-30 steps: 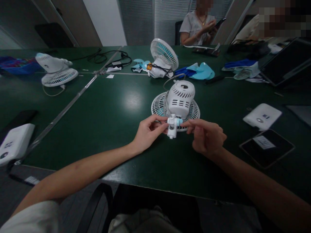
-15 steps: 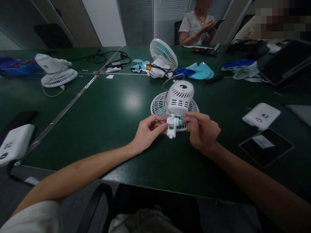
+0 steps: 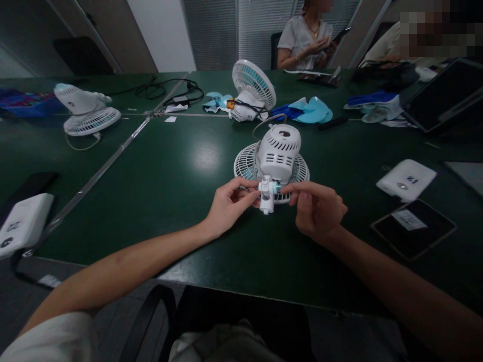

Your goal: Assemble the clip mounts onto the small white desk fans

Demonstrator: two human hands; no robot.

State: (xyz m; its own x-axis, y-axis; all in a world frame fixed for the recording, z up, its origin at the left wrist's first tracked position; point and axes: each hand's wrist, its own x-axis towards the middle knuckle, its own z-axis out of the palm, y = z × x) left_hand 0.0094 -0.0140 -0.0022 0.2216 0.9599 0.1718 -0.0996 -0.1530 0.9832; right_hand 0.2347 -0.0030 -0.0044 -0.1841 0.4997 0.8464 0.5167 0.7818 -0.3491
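A white desk fan (image 3: 279,156) lies face down before me, its round grille (image 3: 245,163) on the table and its vented motor housing on top. At its near side a white clamp-like bracket (image 3: 266,201) sticks out towards me. My left hand (image 3: 232,203) pinches the bracket's left side between thumb and fingers. A small light-blue knob (image 3: 276,187) sits on the bracket's right side. The index fingertip of my right hand (image 3: 319,206) touches this knob, while the thumb stands apart below and the other fingers are curled.
More fans stand at the back (image 3: 252,90) and far left (image 3: 88,110). Light-blue fan blades (image 3: 311,109), gloves (image 3: 373,105) and cables lie behind. White boxes sit right (image 3: 407,179) and left (image 3: 26,223). Across the table a person (image 3: 304,42) holds a dark device.
The light-blue knob has turned and now shows a thinner edge. My right hand has shifted slightly, its thumb further from the knob. My left hand keeps its place on the bracket.
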